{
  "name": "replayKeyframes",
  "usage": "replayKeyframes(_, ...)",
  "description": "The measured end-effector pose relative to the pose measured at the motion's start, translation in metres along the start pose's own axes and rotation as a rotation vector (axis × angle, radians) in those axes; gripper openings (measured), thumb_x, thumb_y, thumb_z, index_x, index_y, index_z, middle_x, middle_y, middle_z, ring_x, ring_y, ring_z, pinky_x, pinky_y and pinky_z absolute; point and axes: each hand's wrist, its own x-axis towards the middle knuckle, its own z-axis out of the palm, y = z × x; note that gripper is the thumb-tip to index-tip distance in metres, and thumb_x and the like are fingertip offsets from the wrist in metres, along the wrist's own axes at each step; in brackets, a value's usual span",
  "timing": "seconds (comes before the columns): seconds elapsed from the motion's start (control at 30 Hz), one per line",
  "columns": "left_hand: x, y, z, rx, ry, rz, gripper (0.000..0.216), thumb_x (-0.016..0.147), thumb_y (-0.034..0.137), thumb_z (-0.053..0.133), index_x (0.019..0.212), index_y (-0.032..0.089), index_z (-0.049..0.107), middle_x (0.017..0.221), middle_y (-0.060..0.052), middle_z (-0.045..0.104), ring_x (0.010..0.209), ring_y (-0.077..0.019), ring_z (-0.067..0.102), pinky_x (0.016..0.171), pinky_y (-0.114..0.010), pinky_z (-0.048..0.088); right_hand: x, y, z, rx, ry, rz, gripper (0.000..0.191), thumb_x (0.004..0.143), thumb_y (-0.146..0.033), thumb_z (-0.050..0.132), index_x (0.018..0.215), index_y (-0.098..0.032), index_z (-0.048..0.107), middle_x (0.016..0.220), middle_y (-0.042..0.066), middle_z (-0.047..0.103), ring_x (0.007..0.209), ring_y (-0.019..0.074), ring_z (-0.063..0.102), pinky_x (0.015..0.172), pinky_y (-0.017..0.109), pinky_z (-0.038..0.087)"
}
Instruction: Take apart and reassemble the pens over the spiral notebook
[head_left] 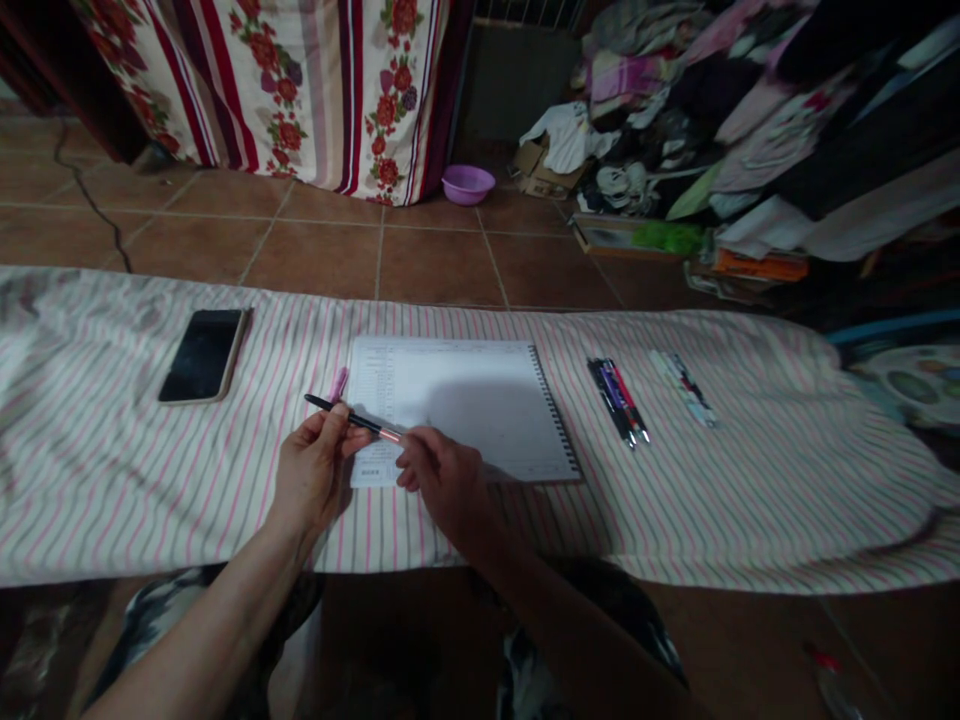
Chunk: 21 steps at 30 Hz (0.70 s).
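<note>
My left hand (311,470) pinches a thin black pen (352,418) that lies almost level over the left edge of a spiral notepad (465,400). My right hand (442,480) is closed on the pen's pinkish end, fingertips pressed together. Both hands hover just above the striped cloth (112,480) that covers the low table. A small pink pen cap (340,382) rests on the cloth just beyond my left hand.
A dark phone (202,355) lies to the left. Several pens (619,398) and a white pen (682,388) lie right of the notepad. Beyond are a tiled floor, a purple bowl (468,184), a floral curtain (300,90) and piled clothes (712,120).
</note>
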Motion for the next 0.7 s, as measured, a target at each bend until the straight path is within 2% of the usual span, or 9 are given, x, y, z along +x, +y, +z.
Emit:
replayKeyframes(0.1, 0.0007, -0.0005, -0.0014, 0.008, -0.003, 0.012, 0.012, 0.068, 0.016, 0.07, 0.063, 0.009, 0.061, 0.048, -0.001, 0.062, 0.043, -0.0063, 0.057, 0.047, -0.012, 0.047, 0.0009, 0.0013, 0.0032, 0.211, -0.009, 0.131, 0.029, 0.089, -0.042, 0.037, 0.096, -0.018, 0.051, 0.057, -0.003, 0.06, 0.042, 0.01, 0.06, 0.039, 0.018, 0.046)
replayKeyframes(0.2, 0.0028, -0.0002, -0.0026, 0.003, 0.011, 0.025, 0.012, 0.068, 0.016, 0.07, 0.063, 0.01, 0.061, 0.049, -0.001, 0.062, 0.044, -0.0062, 0.058, 0.048, -0.011, 0.048, 0.0018, 0.0034, 0.0035, 0.25, 0.018, 0.094, 0.027, 0.085, -0.04, 0.045, 0.103, -0.02, 0.046, 0.065, -0.002, 0.065, 0.051, 0.0116, 0.064, 0.048, 0.021, 0.052)
replayKeyframes(0.3, 0.0036, -0.0003, -0.003, 0.015, 0.011, 0.031, 0.012, 0.066, 0.017, 0.071, 0.063, 0.01, 0.061, 0.049, -0.001, 0.062, 0.044, -0.0067, 0.058, 0.048, -0.013, 0.048, 0.0008, 0.0032, 0.002, 0.138, 0.022, 0.002, 0.018, 0.082, -0.033, 0.053, 0.096, -0.02, 0.051, 0.07, 0.0, 0.067, 0.06, 0.0117, 0.066, 0.058, 0.022, 0.053)
replayKeyframes(0.33, 0.0033, -0.0004, -0.003, 0.022, 0.01, 0.034, 0.013, 0.066, 0.018, 0.071, 0.063, 0.01, 0.061, 0.05, -0.001, 0.062, 0.044, -0.007, 0.058, 0.048, -0.013, 0.049, 0.0001, 0.0024, 0.0017, 0.119, 0.019, 0.003, 0.015, 0.084, -0.033, 0.051, 0.091, -0.02, 0.052, 0.068, 0.0, 0.067, 0.058, 0.0112, 0.066, 0.056, 0.021, 0.053)
replayKeyframes(0.4, 0.002, -0.0006, -0.003, 0.033, 0.001, 0.041, 0.015, 0.065, 0.02, 0.072, 0.062, 0.01, 0.061, 0.05, -0.001, 0.062, 0.045, -0.0075, 0.058, 0.047, -0.014, 0.049, -0.001, 0.0001, 0.0021, 0.127, 0.003, 0.051, 0.02, 0.087, -0.036, 0.044, 0.083, -0.019, 0.053, 0.062, -0.001, 0.064, 0.05, 0.01, 0.064, 0.047, 0.018, 0.051)
replayKeyframes(0.57, -0.0001, -0.0005, -0.0024, 0.043, -0.029, 0.04, 0.017, 0.063, 0.022, 0.073, 0.063, 0.01, 0.061, 0.05, 0.0, 0.061, 0.045, -0.0074, 0.057, 0.045, -0.014, 0.047, 0.0012, -0.0044, 0.0057, 0.364, -0.039, 0.222, 0.03, 0.087, -0.047, 0.038, 0.087, -0.019, 0.048, 0.052, -0.005, 0.058, 0.037, 0.0112, 0.059, 0.032, 0.017, 0.044)
replayKeyframes(0.63, 0.0003, 0.0001, -0.0015, 0.038, -0.006, 0.041, 0.016, 0.064, 0.02, 0.073, 0.063, 0.01, 0.061, 0.05, 0.0, 0.062, 0.045, -0.0071, 0.057, 0.046, -0.014, 0.047, 0.0026, -0.0047, 0.0061, 0.45, -0.029, 0.241, 0.03, 0.087, -0.049, 0.036, 0.088, -0.02, 0.045, 0.053, -0.005, 0.059, 0.038, 0.0116, 0.059, 0.033, 0.019, 0.045)
replayKeyframes(0.7, 0.0008, 0.001, -0.0004, 0.026, 0.024, 0.04, 0.015, 0.065, 0.019, 0.072, 0.062, 0.01, 0.061, 0.05, 0.0, 0.061, 0.045, -0.0071, 0.057, 0.046, -0.014, 0.047, 0.0026, -0.0046, 0.0054, 0.425, -0.027, 0.189, 0.024, 0.085, -0.044, 0.043, 0.087, -0.02, 0.045, 0.058, -0.004, 0.063, 0.043, 0.0115, 0.062, 0.041, 0.02, 0.049)
